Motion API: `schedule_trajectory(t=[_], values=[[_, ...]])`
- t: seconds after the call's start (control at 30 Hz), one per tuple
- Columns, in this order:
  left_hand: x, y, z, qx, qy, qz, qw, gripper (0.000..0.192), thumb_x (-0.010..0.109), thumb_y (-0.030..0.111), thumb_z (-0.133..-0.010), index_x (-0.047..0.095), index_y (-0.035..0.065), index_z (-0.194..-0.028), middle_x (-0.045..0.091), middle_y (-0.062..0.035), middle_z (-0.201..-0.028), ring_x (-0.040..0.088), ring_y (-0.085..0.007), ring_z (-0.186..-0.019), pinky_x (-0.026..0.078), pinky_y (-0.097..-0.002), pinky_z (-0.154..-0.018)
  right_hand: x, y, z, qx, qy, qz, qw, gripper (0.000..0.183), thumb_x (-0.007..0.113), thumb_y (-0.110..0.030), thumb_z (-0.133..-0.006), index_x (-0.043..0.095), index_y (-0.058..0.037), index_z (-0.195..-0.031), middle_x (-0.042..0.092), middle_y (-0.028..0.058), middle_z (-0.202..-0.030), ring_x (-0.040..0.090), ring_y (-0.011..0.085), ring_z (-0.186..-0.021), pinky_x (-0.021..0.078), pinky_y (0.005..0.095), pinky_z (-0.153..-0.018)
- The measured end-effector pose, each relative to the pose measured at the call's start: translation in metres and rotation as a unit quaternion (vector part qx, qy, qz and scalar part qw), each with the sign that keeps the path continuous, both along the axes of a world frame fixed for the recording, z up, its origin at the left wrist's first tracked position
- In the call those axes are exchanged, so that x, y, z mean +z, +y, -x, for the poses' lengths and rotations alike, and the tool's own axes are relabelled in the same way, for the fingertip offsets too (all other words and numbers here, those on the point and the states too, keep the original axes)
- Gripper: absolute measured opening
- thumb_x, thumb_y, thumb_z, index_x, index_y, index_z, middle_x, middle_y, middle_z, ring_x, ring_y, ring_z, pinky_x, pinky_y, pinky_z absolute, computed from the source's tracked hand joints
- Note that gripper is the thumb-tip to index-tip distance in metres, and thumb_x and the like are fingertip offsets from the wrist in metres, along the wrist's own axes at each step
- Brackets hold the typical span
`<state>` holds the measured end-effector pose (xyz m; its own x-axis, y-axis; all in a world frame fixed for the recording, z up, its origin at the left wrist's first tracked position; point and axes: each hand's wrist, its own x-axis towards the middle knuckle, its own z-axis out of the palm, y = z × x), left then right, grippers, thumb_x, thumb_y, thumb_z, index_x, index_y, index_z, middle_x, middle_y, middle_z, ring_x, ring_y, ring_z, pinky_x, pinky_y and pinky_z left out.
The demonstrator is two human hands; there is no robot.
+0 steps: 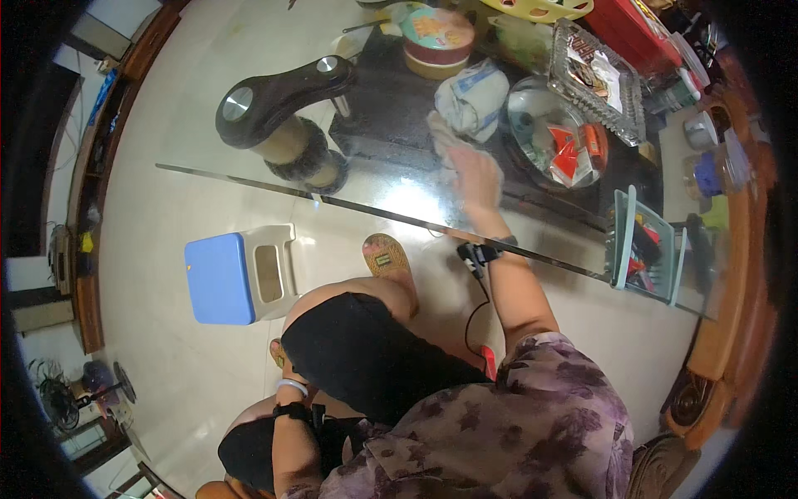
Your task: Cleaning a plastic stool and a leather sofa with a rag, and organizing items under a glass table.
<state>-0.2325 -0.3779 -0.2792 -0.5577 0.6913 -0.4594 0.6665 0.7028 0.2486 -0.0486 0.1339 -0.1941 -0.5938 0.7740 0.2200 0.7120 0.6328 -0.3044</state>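
My right hand reaches over the glass tabletop, pressed on a pale crumpled cloth or tissue that shows past the fingers. Hand and cloth are slightly blurred. Just beyond them lies a white bundle with blue stripes. To the right of the hand stands a round clear-lidded container with red packets on it. My left hand hangs low by my knee, a pale bangle at its wrist; its fingers are mostly hidden by the leg.
A black column-shaped device stands left on the glass. Farther back are a round tub and a ridged clear tray. A pale green basket sits by the right edge. On the floor is a blue-topped stool; a cable hangs from my right wrist.
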Motion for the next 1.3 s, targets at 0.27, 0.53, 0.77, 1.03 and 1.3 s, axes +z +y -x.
schedule_trajectory(t=[0.27,0.53,0.77,1.03,1.3], values=[[0.004,0.002,-0.005,-0.003,-0.003,-0.008,1.000,0.027,0.058,0.022,-0.078,0.067,0.0040,-0.096,0.066,-0.0223,-0.092,0.062,-0.0414,-0.089,0.049,-0.0447,-0.077,-0.066,0.017,-0.060,0.011,0.028,-0.059,0.998,0.044,0.056,-0.005,-0.069,0.063,-0.0165,-0.111,0.059,0.0025,-0.118,0.053,0.0294,-0.101,0.0429,0.0405,-0.089],[0.022,0.010,0.006,-0.025,0.001,-0.023,0.999,0.027,0.057,0.022,-0.079,0.067,0.0044,-0.097,0.066,-0.0219,-0.091,0.062,-0.0417,-0.088,0.049,-0.0448,-0.077,-0.022,-0.035,-0.052,0.050,0.062,0.049,0.996,0.043,0.057,-0.004,-0.070,0.062,-0.0097,-0.112,0.063,0.0109,-0.108,0.056,0.0338,-0.093,0.0446,0.0419,-0.085],[0.117,0.058,0.043,0.139,-0.049,-0.101,0.984,0.038,0.066,0.024,-0.081,0.060,0.0011,-0.112,0.065,-0.0186,-0.083,0.063,-0.0305,-0.075,0.051,-0.0375,-0.069,0.025,-0.042,0.053,0.163,0.122,0.093,0.975,0.054,0.066,-0.011,-0.069,0.055,-0.0087,-0.121,0.058,0.0121,-0.120,0.055,0.0320,-0.103,0.0436,0.0412,-0.088],[0.227,0.074,0.068,0.190,-0.063,-0.205,0.958,0.034,0.067,0.014,-0.084,0.058,0.0000,-0.114,0.061,-0.0078,-0.077,0.058,-0.0137,-0.073,0.049,-0.0276,-0.070,0.013,0.019,0.156,-0.059,0.114,-0.019,0.992,0.036,0.056,-0.012,-0.077,0.061,-0.0089,-0.112,0.060,0.0130,-0.113,0.053,0.0377,-0.106,0.0440,0.0480,-0.087],[0.216,0.070,0.083,0.159,-0.070,-0.212,0.962,0.036,0.069,0.015,-0.083,0.058,-0.0006,-0.114,0.061,-0.0084,-0.084,0.058,-0.0153,-0.076,0.049,-0.0280,-0.072,-0.014,-0.018,0.174,0.066,-0.058,-0.126,0.988,0.024,0.058,-0.024,-0.079,0.064,-0.0084,-0.096,0.063,0.0104,-0.097,0.059,0.0298,-0.094,0.0484,0.0427,-0.073]])
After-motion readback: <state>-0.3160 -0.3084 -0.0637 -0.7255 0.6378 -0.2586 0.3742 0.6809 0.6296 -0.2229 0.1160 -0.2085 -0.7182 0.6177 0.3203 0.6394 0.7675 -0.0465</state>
